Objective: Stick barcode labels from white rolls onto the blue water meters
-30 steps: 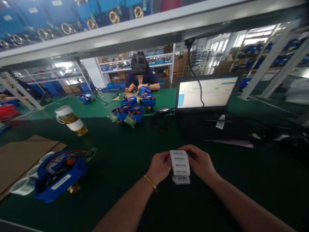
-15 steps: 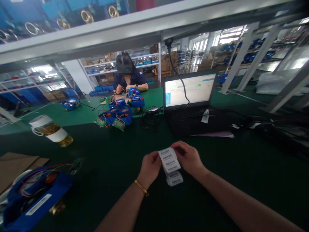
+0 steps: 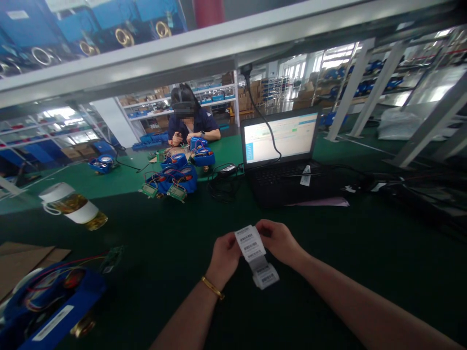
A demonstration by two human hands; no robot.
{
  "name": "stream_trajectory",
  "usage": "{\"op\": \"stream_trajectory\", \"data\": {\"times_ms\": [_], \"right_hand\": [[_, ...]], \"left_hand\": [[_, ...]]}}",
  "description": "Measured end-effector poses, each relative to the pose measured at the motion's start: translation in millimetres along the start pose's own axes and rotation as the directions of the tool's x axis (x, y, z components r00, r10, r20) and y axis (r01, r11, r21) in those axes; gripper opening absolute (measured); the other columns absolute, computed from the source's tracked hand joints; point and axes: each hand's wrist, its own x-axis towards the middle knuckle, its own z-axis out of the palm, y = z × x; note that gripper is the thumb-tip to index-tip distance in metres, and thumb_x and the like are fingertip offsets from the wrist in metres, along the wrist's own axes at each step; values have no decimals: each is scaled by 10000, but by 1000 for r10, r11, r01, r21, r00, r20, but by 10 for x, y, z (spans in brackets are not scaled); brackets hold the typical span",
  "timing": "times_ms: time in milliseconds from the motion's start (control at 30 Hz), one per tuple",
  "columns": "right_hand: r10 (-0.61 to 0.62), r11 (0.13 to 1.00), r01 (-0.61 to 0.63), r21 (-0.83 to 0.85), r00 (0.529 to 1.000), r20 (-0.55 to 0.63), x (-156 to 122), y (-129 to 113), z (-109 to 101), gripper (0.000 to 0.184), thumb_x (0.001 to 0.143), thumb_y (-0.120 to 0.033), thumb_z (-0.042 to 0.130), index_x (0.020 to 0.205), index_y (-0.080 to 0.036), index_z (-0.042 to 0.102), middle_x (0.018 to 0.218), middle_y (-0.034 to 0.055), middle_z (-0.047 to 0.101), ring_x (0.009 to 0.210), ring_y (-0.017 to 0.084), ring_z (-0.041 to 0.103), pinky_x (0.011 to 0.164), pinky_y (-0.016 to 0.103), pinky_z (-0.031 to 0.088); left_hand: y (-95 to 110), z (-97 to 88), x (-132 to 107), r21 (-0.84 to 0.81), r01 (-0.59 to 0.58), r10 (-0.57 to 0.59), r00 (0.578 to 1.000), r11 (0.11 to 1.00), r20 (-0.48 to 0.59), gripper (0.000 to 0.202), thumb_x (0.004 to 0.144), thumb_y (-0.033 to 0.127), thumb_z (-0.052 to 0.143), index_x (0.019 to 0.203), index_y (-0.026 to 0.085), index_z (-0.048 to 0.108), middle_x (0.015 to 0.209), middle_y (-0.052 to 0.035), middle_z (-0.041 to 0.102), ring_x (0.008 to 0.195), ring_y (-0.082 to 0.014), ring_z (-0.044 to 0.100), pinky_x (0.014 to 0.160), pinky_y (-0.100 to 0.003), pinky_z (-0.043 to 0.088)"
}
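A strip of white barcode labels (image 3: 251, 245) hangs between my two hands above the dark green table, its lower end folded back in a curl. My left hand (image 3: 224, 257) pinches the strip's left edge near the top; a gold bracelet circles that wrist. At the upper right edge, my right hand (image 3: 279, 239) has thumb and fingers closed on the same strip. Beyond the hands stands an open laptop (image 3: 280, 141) with a lit screen, and a loose white label (image 3: 305, 176) lies across its keyboard.
Left of me lies a blue meter body (image 3: 54, 306) with wires and a brass fitting. A tea bottle (image 3: 75, 206) lies farther back. Several blue meters (image 3: 178, 177) with circuit boards sit mid-table. Across the table a person (image 3: 191, 116) works. A shelf beam (image 3: 153, 53) spans overhead.
The label strip has shifted slightly left in view, and its lower folded part hangs out more to the right. Both hands keep their hold. The whole view has moved slightly.
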Motion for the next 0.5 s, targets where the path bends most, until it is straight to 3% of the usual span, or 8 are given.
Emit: {"op": "stream_trajectory", "data": {"times_ms": [67, 200, 400, 500], "right_hand": [[-104, 993, 100, -60, 991, -79, -7, -8, -10, 58, 720, -196, 530, 710, -186, 587, 704, 17, 585, 650, 180, 566, 566, 272, 458], [-320, 941, 286, -183, 926, -199, -22, -33, -33, 149, 773, -181, 476, 784, -200, 624, 756, 25, 599, 684, 177, 575, 598, 276, 458], [-413, 910, 387, -146, 869, -272, -53, -83, -33, 128, 814, -184, 460, 738, -208, 560, 795, 34, 578, 726, 181, 562, 566, 262, 439], [-355, 930, 367, -13, 890, -285, -57, -117, -32, 108, 828, -239, 474, 783, -201, 565, 892, 54, 571, 749, 186, 555, 566, 261, 442]], "left_hand": [[-3, -1, 2, -14, 18, -18, 1000, 1000, 12, 259, 791, 321, 507, 869, 118, 649, 692, -18, 633, 641, -135, 557, 598, -245, 409], [-7, 7, 10, -28, 46, -45, 998, 999, 38, 322, 816, 378, 464, 838, 118, 653, 644, -6, 604, 590, -106, 518, 577, -226, 390], [1, 41, 2, -68, 34, -28, 995, 997, 95, 312, 800, 374, 479, 799, 113, 649, 642, -14, 602, 576, -102, 520, 576, -223, 406], [0, 22, 6, -62, 1, 2, 999, 998, 53, 284, 800, 354, 483, 803, 116, 638, 662, -16, 611, 594, -108, 533, 582, -225, 411]]}}
